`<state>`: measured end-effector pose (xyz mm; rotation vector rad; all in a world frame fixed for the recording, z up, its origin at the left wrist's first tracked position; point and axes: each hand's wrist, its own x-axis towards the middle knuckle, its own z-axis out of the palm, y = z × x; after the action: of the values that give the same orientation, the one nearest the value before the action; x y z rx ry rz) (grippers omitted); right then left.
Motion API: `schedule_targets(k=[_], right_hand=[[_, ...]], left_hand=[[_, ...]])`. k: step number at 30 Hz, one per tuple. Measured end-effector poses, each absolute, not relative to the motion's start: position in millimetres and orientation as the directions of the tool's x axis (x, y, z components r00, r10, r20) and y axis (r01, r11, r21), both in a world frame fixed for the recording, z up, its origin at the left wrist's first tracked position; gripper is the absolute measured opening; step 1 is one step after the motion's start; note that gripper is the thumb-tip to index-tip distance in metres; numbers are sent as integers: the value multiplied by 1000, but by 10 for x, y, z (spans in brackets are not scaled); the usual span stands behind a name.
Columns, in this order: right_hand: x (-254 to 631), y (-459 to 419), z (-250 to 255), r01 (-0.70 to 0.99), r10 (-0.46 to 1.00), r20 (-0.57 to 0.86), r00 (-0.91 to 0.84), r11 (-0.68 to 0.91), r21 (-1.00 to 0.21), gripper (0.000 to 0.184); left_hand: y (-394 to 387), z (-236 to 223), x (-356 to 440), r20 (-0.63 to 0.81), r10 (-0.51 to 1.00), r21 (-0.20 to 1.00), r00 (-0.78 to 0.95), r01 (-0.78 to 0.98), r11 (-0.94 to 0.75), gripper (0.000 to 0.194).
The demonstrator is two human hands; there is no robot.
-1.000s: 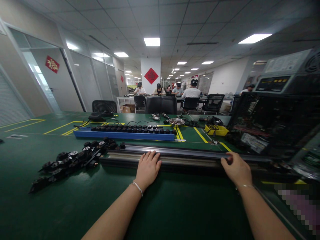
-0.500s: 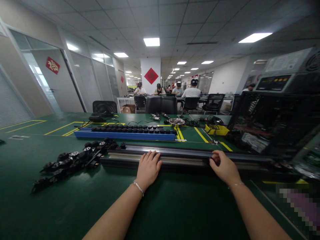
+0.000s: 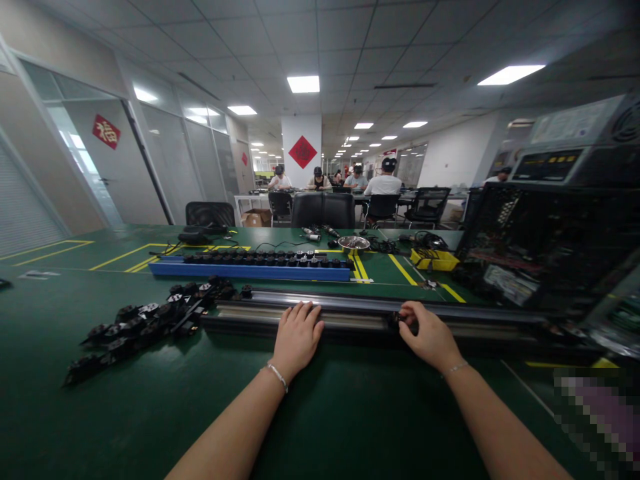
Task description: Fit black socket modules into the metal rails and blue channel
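blk pc (image 3: 394,321) at R fingers (image 3: 413,308)

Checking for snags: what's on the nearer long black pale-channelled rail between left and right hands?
Head view: bare rail, then a small black part at the right hand.

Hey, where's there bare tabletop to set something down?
Bare green table shows between your forearms, nearer you than the dark rails, and left of the black parts. It's crowded farther off, around the blue bar, metal dish and yellow bin.
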<state>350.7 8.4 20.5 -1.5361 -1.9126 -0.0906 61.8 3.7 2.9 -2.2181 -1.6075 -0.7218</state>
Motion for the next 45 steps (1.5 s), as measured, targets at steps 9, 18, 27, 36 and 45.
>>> schedule_targets(k=[9,18,27,36,45], right_hand=[[3341,45,236,882,860,474,-191,362,-302,26],[3205,23,252,868,859,424,-287,421,-265,24],[3124,8,255,838,833,412,-370,491,-240,30],[3017,-17,265,798,808,361,-466,560,-222,40],[2937,-26,242,781,784,357,-509,594,-191,47]], left_hand=[[31,30,625,557,793,37,246,947,-319,39],[29,40,621,552,799,44,240,948,-315,38],[25,42,619,553,797,51,244,944,-325,39],[32,18,616,556,796,48,241,946,-320,39],[40,1,614,561,792,49,243,944,-325,39]])
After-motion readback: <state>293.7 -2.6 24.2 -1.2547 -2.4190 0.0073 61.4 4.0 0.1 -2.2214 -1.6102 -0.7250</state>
